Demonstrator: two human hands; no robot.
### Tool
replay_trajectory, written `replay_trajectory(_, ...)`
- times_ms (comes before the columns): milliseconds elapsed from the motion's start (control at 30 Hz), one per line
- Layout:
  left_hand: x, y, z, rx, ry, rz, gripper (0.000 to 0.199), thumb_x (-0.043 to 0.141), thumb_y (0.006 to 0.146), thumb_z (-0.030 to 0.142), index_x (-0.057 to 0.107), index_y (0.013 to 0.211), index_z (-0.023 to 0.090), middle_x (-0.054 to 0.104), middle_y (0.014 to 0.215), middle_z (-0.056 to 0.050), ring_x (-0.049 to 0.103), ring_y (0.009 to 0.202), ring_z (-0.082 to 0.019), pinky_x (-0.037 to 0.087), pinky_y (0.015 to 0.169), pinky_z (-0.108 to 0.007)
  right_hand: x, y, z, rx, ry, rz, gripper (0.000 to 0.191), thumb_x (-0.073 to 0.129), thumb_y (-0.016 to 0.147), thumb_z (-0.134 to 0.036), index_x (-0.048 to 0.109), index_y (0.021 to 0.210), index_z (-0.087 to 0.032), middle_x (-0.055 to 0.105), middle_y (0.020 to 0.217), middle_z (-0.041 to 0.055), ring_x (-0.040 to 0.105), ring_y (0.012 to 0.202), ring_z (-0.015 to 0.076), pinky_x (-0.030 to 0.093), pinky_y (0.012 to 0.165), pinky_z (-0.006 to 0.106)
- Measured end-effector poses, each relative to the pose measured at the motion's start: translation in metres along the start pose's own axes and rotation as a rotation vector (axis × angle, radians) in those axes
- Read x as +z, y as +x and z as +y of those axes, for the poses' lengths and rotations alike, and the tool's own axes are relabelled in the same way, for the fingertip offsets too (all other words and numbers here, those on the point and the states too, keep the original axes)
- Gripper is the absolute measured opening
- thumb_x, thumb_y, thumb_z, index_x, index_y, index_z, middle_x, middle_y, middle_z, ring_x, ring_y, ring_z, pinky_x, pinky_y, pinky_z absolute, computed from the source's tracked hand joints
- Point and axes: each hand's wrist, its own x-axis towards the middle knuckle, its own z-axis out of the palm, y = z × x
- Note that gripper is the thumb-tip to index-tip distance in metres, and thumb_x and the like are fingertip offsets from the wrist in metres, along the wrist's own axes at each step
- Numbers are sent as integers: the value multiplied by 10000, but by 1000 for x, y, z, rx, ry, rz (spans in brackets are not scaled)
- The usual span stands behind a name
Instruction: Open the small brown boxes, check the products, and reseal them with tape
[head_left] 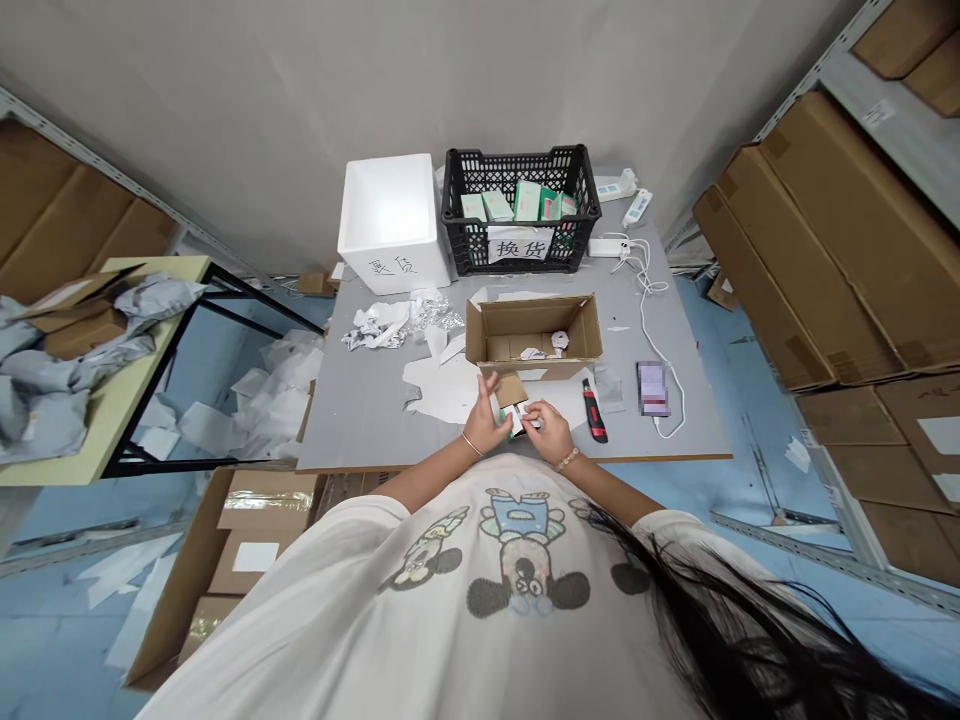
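My left hand (484, 423) and my right hand (547, 430) meet at the front of the grey table, holding a small white-and-green carton (514, 420) between them. Just beyond them stands an open brown cardboard box (534, 335), with a folded flap (511, 388) close to my left fingers. Some white scraps lie inside it. White paper sheets (442, 385) lie under the box and around my hands. To my right is a red-and-black utility knife (595, 412).
A black plastic crate (517, 210) with a paper label holds green-and-white cartons. Beside it stand a white foam box (392, 225) and crumpled paper (390, 325). A phone (653, 388) lies on a white cable. Shelves of cardboard boxes flank the table.
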Motion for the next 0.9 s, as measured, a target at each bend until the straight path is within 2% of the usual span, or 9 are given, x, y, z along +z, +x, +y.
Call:
replay_trajectory(67,2,-1,0,-182,-178,-19,1119,622,816,260,-251,1515,217,182,1585,-254,472,1332,-293,475,1018,-495,0,0,3,82,-7,54,328,682,788,-288,568,1081,-193,664,924,70,632,919,232,507,921,425)
replay_trajectory(167,9,-4,-4,-461,-313,92,1144,684,757,250,-157,1533,269,123,1604,-223,417,1371,-309,458,1024,-512,2,1,6,225,19,105,598,786,670,-355,528,1179,-175,587,1054,98,583,863,214,525,830,401)
replay_trajectory(267,14,-6,-8,-577,-468,16,879,668,772,258,173,1498,231,441,1449,-188,514,1281,-293,457,1012,-520,4,2,10,380,145,38,639,795,631,-405,535,1173,-188,561,1036,55,530,691,137,521,712,339)
replay_trajectory(367,10,-7,-2,-482,-518,-59,489,604,813,246,432,1265,175,622,1215,-132,596,1161,-242,469,1002,-479,6,4,12,540,323,-75,523,757,639,-442,556,1058,-201,542,796,-40,457,544,93,456,552,259)
replay_trajectory(500,-5,-4,14,-253,-331,-91,167,518,786,135,500,937,204,611,1215,-114,572,1186,-228,441,1029,-474,4,7,12,715,507,-201,420,733,615,-369,531,946,-208,393,500,-136,373,398,85,341,411,212)
replay_trajectory(567,-14,-2,20,-129,-250,-186,189,512,740,101,495,893,211,567,1289,-130,534,1243,-251,427,1041,-487,1,7,10,755,586,-213,415,712,599,-307,523,956,-210,385,475,-151,374,371,82,378,405,218)
replay_trajectory(700,-24,-3,26,49,-146,-365,372,630,679,153,477,1012,219,433,1455,-175,405,1376,-316,397,1072,-523,-6,7,6,750,696,-224,414,674,606,-234,534,995,-209,450,502,-138,504,430,101,494,510,252)
replay_trajectory(767,-24,-4,26,75,-102,-373,352,661,724,214,470,1019,223,425,1468,-183,389,1390,-317,389,1081,-525,-9,5,4,721,708,-241,388,652,629,-228,549,1002,-206,494,522,-119,556,468,116,507,551,263)
replay_trajectory(900,-21,-5,22,92,-74,-348,168,577,858,250,485,996,221,483,1424,-173,447,1349,-270,405,1080,-505,-14,2,4,623,694,-227,317,624,708,-286,576,1010,-203,541,554,-90,597,510,132,512,610,283)
